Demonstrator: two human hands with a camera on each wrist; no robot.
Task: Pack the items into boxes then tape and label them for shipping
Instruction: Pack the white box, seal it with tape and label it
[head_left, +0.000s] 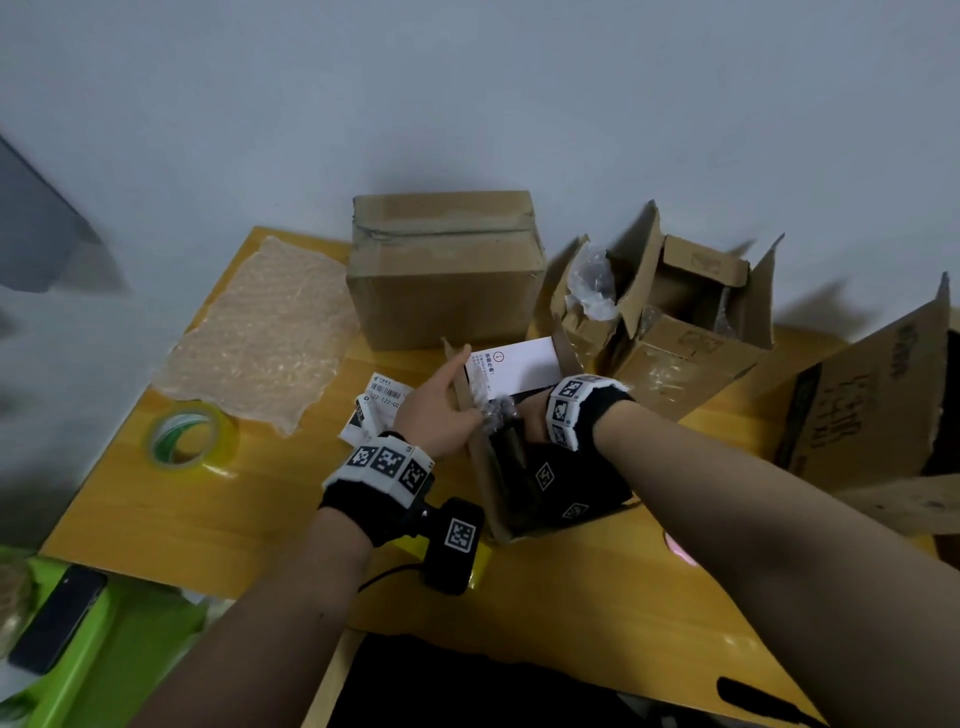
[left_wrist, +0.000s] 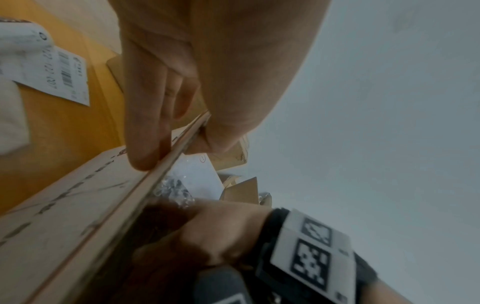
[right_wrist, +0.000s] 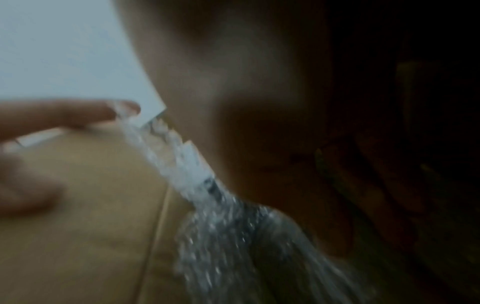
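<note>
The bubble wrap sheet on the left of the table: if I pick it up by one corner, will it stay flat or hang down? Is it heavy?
The bubble wrap sheet would probably hang down limply: it is thin, with wavy, uneven edges. It looks light, being see-through film over the table. Its glossy surface may slip a little in the fingers.

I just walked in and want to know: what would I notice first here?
Two hands in the middle: the left hand pinches a flap of the small open box while the right hand reaches inside with bubble wrap. A yellow-green tape roll lies at the table's left.
</note>
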